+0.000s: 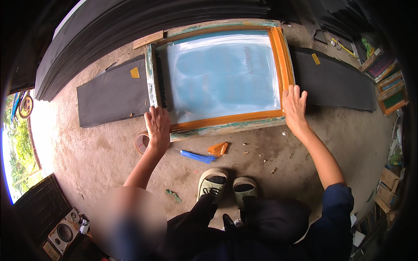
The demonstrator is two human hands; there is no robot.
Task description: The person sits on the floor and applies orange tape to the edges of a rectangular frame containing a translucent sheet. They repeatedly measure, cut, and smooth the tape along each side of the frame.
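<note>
A wooden screen-printing frame (pixel 150 78) with pale blue mesh (pixel 209 71) lies across dark flat sheets on the floor. White smears run along the mesh's edges, and brown tape (pixel 282 56) lines its right and near sides. My left hand (pixel 158 129) is closed round the frame's near left corner. On the right side, near the close corner, my right hand (pixel 295 108) has its fingers curled over the wood. The undersides of both grips are hidden. Beside my left wrist stands a roll of brown tape (pixel 142 142).
A blue-handled tool (pixel 197 156) and crumpled orange tape (pixel 218 149) lie before my shoes (pixel 212 185). Black sheets (pixel 111 98) stick out left of the frame and another (pixel 337 80) right. A tall stack of dark sheets (pixel 100 41) stands behind. A speaker (pixel 65 230) sits lower left.
</note>
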